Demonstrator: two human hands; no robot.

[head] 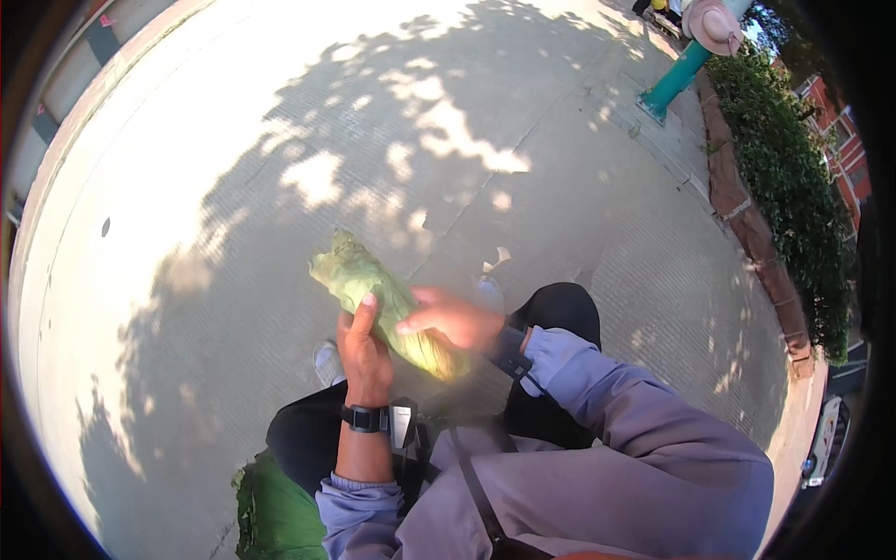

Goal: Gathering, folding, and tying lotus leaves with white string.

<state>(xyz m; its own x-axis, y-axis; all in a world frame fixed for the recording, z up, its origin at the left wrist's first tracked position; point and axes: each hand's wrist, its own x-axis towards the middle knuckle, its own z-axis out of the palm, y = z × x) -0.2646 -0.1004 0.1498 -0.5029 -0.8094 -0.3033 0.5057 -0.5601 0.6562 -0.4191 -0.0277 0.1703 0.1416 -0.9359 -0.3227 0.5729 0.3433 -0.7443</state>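
Observation:
A long, pale green bundle point(381, 294), wrinkled like rolled leaves, lies slantwise across both hands above the pavement. Its far end is ragged, and its near end turns yellowish. My left hand point(365, 346) holds it from the left side, thumb laid along the top. My right hand point(455, 316), slightly blurred, grips it from the right, thumb on top and most fingers hidden. What the bundle is exactly cannot be made out. Beside my left knee sits a large green leafy or fabric-like mass point(280, 507), partly hidden by my leg.
Concrete pavement point(301, 329) with tree shade spreads ahead. A scrap point(497, 259) lies beyond my right shoe point(488, 290). To the right stand a green post point(677, 80) with a pink hat point(714, 26), a brick kerb point(731, 185) and a hedge point(777, 168).

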